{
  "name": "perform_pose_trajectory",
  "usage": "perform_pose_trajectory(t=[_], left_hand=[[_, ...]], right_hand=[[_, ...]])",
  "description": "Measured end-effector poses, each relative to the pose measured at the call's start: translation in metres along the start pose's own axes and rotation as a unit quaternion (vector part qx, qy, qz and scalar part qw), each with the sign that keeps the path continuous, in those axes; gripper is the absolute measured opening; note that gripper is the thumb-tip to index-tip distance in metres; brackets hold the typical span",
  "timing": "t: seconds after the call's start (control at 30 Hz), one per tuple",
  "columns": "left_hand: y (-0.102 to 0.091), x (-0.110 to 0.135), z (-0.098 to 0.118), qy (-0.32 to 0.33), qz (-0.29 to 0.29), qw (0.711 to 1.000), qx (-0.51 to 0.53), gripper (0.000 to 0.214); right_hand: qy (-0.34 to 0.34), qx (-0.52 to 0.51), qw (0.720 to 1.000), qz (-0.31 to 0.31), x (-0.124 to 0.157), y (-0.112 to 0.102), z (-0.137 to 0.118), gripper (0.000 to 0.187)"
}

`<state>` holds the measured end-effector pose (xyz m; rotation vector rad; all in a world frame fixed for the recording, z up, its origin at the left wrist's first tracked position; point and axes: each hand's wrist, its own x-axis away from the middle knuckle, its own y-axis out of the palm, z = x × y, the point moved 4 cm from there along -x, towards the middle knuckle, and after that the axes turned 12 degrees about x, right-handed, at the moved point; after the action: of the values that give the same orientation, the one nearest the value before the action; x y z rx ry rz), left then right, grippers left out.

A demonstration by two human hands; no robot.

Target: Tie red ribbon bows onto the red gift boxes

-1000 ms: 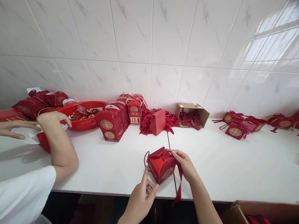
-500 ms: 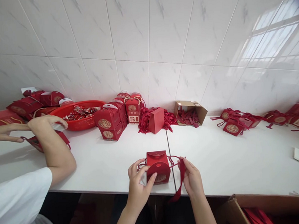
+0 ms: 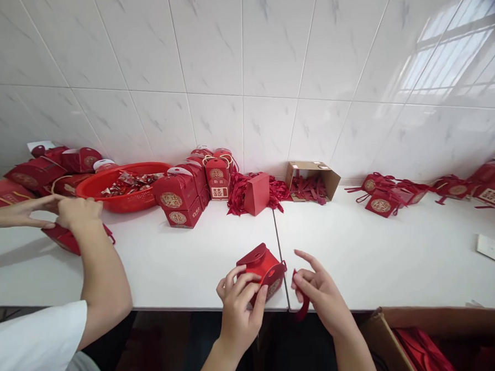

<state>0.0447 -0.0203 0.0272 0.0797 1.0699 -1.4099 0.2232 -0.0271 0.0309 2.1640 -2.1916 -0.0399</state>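
My left hand [image 3: 242, 305] grips a small red gift box [image 3: 262, 268] by its near left side, close to the table's front edge. The box is turned at an angle, and its curved top flaps stand partly open. To the right of it, my right hand [image 3: 319, 292] pinches a dark red ribbon [image 3: 304, 307] between thumb and fingers, with the index finger stretched out. The ribbon hangs over the table edge. A short loop of ribbon shows at the box's right side; whether it joins the held ribbon I cannot tell.
At the left, a co-worker's hands [image 3: 77, 214] handle another red box. Along the wall stand a red basket [image 3: 136, 202] of wrapped sweets, stacked red boxes [image 3: 177, 197], a ribbon pile [image 3: 238, 200], a small carton [image 3: 332, 184] and tied boxes [image 3: 383, 203]. A large carton [image 3: 388, 338] stands at lower right.
The gift box has turned from facing me squarely to an angle. The ribbon loops at its sides have mostly drawn out of sight. My right index finger has straightened.
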Motion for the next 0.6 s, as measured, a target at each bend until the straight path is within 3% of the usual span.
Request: perform_pose_trajectory(t=[0.07, 0.13, 0.37, 0.6], left_hand=[[-0.001, 0.0, 0.003, -0.001, -0.014, 1.0, 0.006, 0.015], [-0.002, -0.002, 0.004, -0.005, -0.022, 1.0, 0.02, 0.015], [-0.011, -0.02, -0.005, -0.054, -0.001, 0.996, 0.07, 0.029], [-0.011, -0.037, 0.003, 0.017, -0.118, 0.993, 0.013, 0.041]], right_hand=[[0.011, 0.027, 0.997, -0.074, 0.004, 0.014, -0.005, 0.059], [0.015, 0.043, 0.993, -0.105, 0.004, 0.021, -0.007, 0.059], [0.043, 0.055, 0.992, -0.108, -0.006, 0.027, -0.012, 0.059], [0.071, 0.083, 0.988, -0.108, -0.01, 0.033, -0.022, 0.062]])
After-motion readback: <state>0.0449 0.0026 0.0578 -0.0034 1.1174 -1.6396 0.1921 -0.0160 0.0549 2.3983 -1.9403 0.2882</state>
